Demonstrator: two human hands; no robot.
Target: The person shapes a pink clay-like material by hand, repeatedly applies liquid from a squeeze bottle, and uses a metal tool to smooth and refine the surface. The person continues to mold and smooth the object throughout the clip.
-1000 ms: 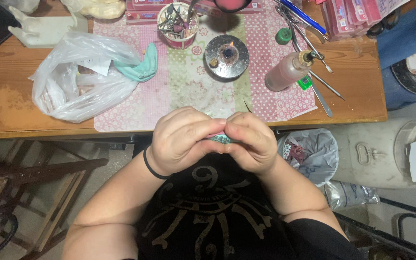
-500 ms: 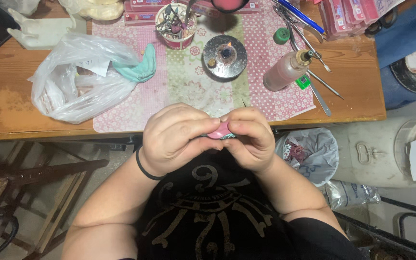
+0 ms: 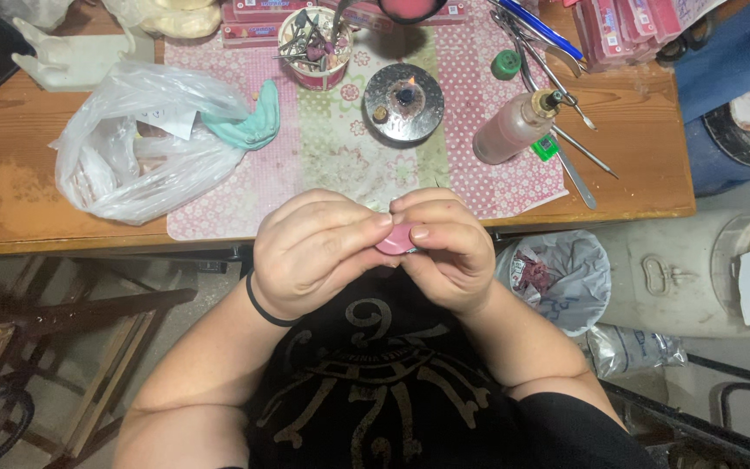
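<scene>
The pink lump (image 3: pixel 395 240) was what I watched, a small soft-looking piece pinched between both hands, just in front of the near edge of the wooden table (image 3: pixel 644 187). From the head camera, the only view I had, the left hand (image 3: pixel 314 252) was curled almost shut, with its thumb and first fingers pressed on the left side of the lump. The right hand (image 3: pixel 446 252) was curled the same way and pressed on the other side, so both hands had hold of it and were touching each other. Something small and dark peeked out just under the lump, but I could not tell what it was. On the table past the hands sat a little round metal burner (image 3: pixel 403 102) with a tiny flame, a bottle (image 3: pixel 514 128) lying tilted beside it, thin metal tools (image 3: pixel 576 143), a cup of tools (image 3: pixel 312 45), and a crinkly plastic bag (image 3: pixel 145 143) with a green piece (image 3: pixel 249 122) on it. A bin with a bag in it (image 3: pixel 557 274) stood on the floor by the right elbow. I thought the lump could slip and fall to the floor, since it was held over open space, not over the table. I also thought too hard a squeeze could squash it out of shape.
</scene>
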